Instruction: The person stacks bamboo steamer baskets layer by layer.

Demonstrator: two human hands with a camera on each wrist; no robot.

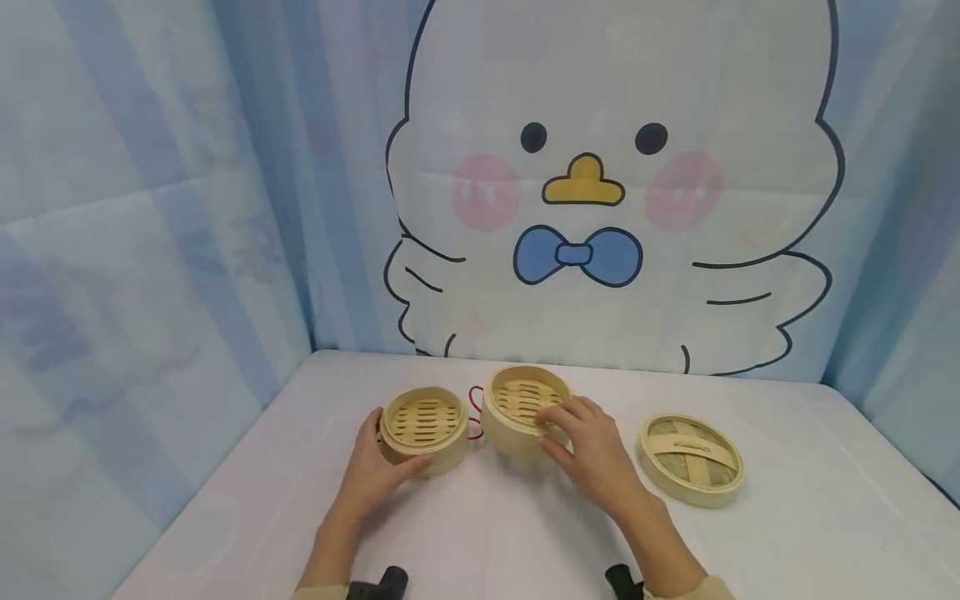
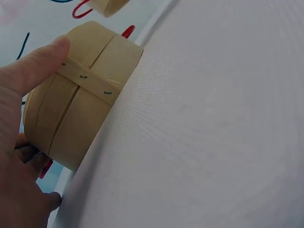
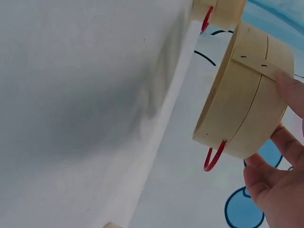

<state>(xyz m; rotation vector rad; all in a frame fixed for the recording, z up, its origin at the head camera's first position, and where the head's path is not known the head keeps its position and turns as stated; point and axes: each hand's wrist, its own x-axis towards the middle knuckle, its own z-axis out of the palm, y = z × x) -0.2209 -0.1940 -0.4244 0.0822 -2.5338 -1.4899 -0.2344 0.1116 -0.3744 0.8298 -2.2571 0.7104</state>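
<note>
Both hands around bamboo baskets

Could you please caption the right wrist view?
Right hand holding a round pale bamboo steamer basket with a red loop above the white tabletop.

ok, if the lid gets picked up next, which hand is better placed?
Right, probably: the right hand is nearer the lid, though it must first put down its raised steamer basket. The left hand, holding the left basket, is farther off.

No text, label, brand, number or sign readable in head view or either wrist view.
</note>
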